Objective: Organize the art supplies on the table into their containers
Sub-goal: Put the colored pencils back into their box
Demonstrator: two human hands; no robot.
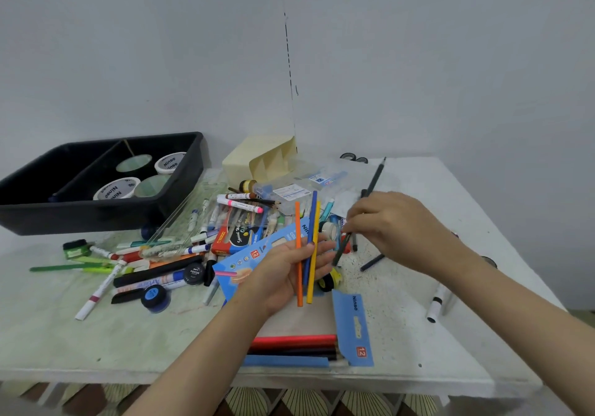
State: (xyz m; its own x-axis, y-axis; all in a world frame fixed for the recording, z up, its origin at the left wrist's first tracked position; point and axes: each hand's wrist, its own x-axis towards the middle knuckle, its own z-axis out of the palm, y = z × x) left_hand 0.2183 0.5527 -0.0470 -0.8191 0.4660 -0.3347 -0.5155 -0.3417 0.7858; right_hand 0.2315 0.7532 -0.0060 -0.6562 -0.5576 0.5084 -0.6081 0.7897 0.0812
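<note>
My left hand (283,274) holds three coloured pencils upright over the table: an orange pencil (298,254), a blue pencil (310,222) and a yellow pencil (314,254). My right hand (389,222) pinches a dark green pencil (339,251) just right of them. An open blue pencil box (354,328) lies near the front edge with several pencils (293,346) sticking out. A second blue box (241,261) lies under my left hand. Markers and pens (154,274) lie piled at the left.
A black tray (180,196) with tape rolls stands at the back left. A cream cardboard box (257,158) and a clear plastic case (309,187) sit behind the pile. Small paint pots (154,298), a loose dark pencil (372,262) and a marker (436,303) lie around.
</note>
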